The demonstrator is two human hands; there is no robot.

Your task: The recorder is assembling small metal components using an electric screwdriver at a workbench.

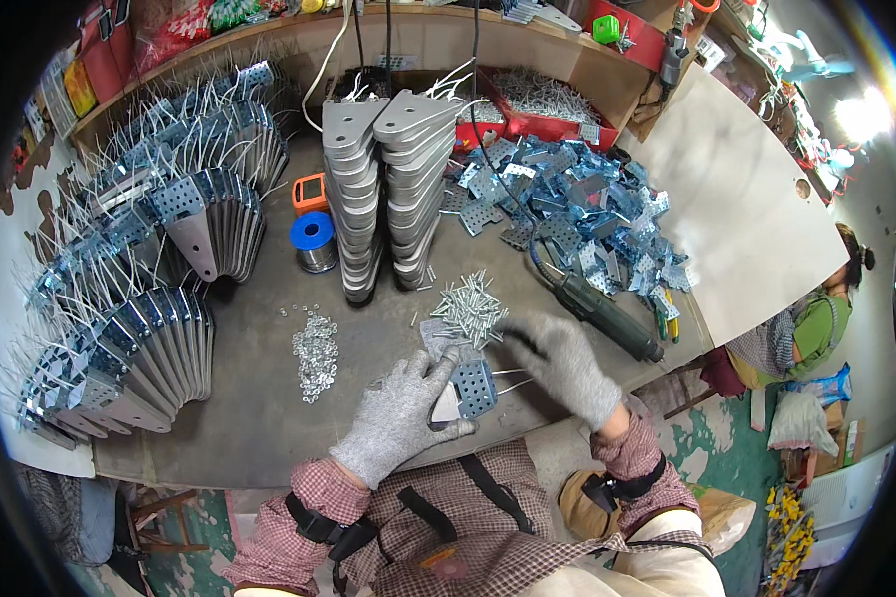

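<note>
My left hand [396,416], in a grey knit glove, grips the left edge of a metal bracket [448,404] near the table's front edge. On the bracket lies a bluish perforated plate [475,388], with two white wires sticking out to its right. Beyond them is a heap of screws [470,310]. My right hand [565,370], gloved alike, hovers just right of the plate and screws; its fingers are curled and blurred, so anything between them cannot be made out. Left of my left hand is a scatter of small nuts [316,354].
Two tall stacks of grey brackets [353,189] stand at the back beside a solder spool [315,242] and an orange meter [309,193]. Wired assemblies [164,328] line the left. Loose perforated plates [577,209] and a dark green power screwdriver [607,316] lie right. A person [816,323] sits farther right.
</note>
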